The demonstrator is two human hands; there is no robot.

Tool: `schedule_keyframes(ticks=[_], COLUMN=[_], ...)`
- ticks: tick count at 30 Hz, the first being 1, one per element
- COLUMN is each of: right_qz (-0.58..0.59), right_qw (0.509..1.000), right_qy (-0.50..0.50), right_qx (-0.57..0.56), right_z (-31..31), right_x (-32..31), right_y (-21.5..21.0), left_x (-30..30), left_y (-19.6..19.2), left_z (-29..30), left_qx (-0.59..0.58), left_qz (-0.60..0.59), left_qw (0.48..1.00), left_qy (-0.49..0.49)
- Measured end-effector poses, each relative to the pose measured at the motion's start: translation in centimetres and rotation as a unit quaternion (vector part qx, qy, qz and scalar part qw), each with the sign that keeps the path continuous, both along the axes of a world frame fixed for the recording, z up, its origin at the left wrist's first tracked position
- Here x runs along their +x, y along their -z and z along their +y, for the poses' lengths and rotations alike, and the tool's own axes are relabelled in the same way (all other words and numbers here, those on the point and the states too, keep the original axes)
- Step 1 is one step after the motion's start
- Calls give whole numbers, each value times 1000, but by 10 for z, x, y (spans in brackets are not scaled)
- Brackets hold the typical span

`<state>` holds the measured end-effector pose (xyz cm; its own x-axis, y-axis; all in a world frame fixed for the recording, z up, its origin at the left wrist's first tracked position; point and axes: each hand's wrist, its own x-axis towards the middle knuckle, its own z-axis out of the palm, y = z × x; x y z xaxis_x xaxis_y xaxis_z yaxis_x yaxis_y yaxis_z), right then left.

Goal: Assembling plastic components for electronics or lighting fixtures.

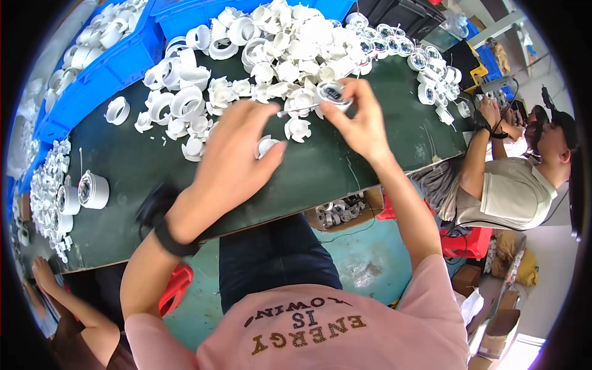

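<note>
My right hand (361, 120) pinches a round white plastic housing (327, 92) with a dark, shiny inside, above the heap of white parts. A thin light-coloured wire or rod (299, 110) runs from it toward my left hand. Slightly blurred, my left hand (237, 151) hovers over the green table (320, 169), thumb well apart from the fingers, and nothing shows in its grasp. Below its fingertips a small white part (266, 146) is partly hidden. A white petal-shaped part (298, 129) lies close to both hands.
Blue bins (102, 80) line the far left edge. Finished-looking round units (425, 68) lie at the far right; two larger white units (94, 190) stand at the left. A box of parts (339, 213) sits below the table edge. A co-worker (512, 185) sits at the right.
</note>
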<state>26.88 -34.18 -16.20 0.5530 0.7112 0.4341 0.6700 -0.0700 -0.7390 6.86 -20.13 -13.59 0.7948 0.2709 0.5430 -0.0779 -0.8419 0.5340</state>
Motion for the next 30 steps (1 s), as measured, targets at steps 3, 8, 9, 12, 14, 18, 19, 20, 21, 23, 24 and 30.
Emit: schedule_keyframes(ticks=[3,8,9,12,14,18,19,20,21,23,24,30], right_qz=[-14,-29,-20,-3,-13,-79,-77,-82,-86,-83,-81,-102], right_qw=[990,997,999,1000,999,996,996,995,995,995,995,991], right_qy=[48,4,-4,0,23,-2,-2,-3,-3,-3,-1,0], right_qx=[-135,-65,-49,-28,-23,-47,-49,-48,-48,-50,-50,-84], right_z=[-9,-46,-49,-51,-53,-51,-51,-52,-52,-51,-50,-47], right_x=[-3,16,17,16,17,14,14,14,14,12,12,10], right_y=[-2,12,11,8,9,8,9,10,11,10,9,10], left_x=[48,68,68,69,66,57,55,53,53,55,58,83], left_y=[25,35,36,42,39,37,36,36,36,35,35,47], left_z=[-3,-12,-12,-9,-11,-12,-12,-14,-17,-20,-20,-21], left_qx=[29,47,48,53,33,74,102,100,100,99,93,49], left_qz=[-25,-4,19,1,23,52,61,63,47,34,18,29], left_qw=[999,999,999,999,999,996,993,993,994,994,995,996], left_qy=[-9,-6,-10,-6,-1,8,6,6,-1,-10,7,69])
